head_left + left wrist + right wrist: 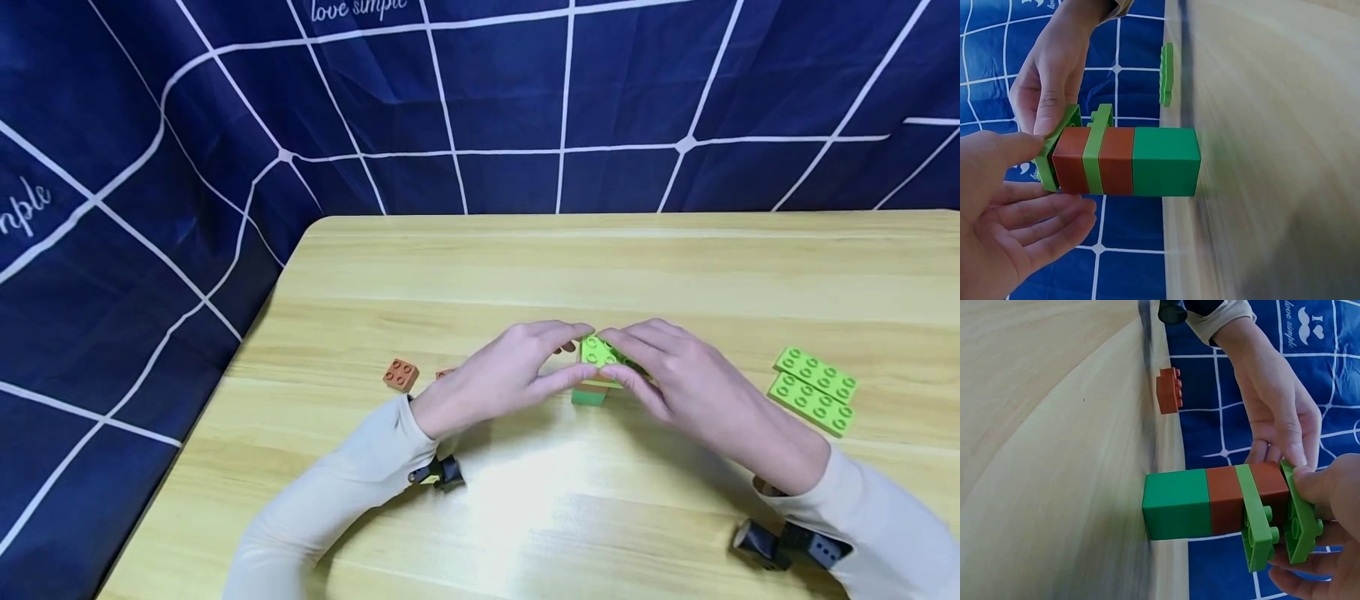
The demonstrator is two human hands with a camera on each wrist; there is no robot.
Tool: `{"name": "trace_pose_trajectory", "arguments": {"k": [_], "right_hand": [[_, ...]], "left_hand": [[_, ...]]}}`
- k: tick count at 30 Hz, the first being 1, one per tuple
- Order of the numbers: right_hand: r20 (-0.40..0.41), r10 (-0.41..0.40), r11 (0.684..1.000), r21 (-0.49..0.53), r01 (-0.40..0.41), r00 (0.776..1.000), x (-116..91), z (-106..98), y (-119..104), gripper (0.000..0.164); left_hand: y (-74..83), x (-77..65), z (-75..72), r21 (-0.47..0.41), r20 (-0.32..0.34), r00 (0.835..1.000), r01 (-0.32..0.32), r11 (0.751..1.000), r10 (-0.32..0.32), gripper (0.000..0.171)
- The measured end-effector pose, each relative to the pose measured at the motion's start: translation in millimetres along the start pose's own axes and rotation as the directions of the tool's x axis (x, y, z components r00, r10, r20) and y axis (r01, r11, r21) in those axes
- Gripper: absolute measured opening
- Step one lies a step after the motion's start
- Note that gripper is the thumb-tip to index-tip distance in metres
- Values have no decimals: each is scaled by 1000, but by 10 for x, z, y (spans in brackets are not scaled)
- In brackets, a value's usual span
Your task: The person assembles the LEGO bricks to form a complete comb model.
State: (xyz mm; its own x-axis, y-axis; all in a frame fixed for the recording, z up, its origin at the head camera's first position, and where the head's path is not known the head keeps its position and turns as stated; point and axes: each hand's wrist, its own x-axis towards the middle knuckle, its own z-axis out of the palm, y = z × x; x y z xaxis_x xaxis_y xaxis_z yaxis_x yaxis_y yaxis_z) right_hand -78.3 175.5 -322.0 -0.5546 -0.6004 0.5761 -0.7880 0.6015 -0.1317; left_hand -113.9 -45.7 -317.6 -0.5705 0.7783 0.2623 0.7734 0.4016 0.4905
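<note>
A tower of toy building bricks stands on the table, with a dark green block [1166, 162] at its base. Above it come an orange-brown brick [1224, 500], a lime green plate [1254, 519] that juts out to one side, and another orange-brown brick [1072, 161]. The top lime green plate [597, 352] sits slightly tilted on that upper brick. My left hand [517, 362] pinches the top plate's left side between thumb and fingers. From the right, my right hand [690, 375] pinches the same plate, its fingers partly covering it.
Two lime green plates [813, 390] lie side by side on the wooden table [450, 275] at the right. Toward the left is a small orange-brown brick [401, 375], with another partly hidden behind the left hand. A dark blue cloth with white lines [510, 100] hangs behind.
</note>
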Motion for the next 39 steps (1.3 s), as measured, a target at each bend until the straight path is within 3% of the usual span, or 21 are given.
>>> {"name": "trace_pose_trajectory", "arguments": {"k": [7,14,27,33,39], "right_hand": [[22,25,1000,15,-25,999,-6,20,-10,65],[26,39,999,30,-40,999,-2,13,-30,65],[69,60,998,22,-62,996,1,-63,-13,59],[61,57,997,-50,-53,997,5,-34,-16,69],[46,32,997,-68,-29,998,29,-1,-20,69]], "left_hand": [[-4,-18,34,20,11,1000,6,1000,-6,49],[4,-20,53,135,36,999,14,991,-19,51],[57,-6,85,392,9,999,-51,919,51,48],[95,-2,72,468,54,998,-11,884,-16,52],[92,-9,73,478,59,998,-5,878,-26,51]]}}
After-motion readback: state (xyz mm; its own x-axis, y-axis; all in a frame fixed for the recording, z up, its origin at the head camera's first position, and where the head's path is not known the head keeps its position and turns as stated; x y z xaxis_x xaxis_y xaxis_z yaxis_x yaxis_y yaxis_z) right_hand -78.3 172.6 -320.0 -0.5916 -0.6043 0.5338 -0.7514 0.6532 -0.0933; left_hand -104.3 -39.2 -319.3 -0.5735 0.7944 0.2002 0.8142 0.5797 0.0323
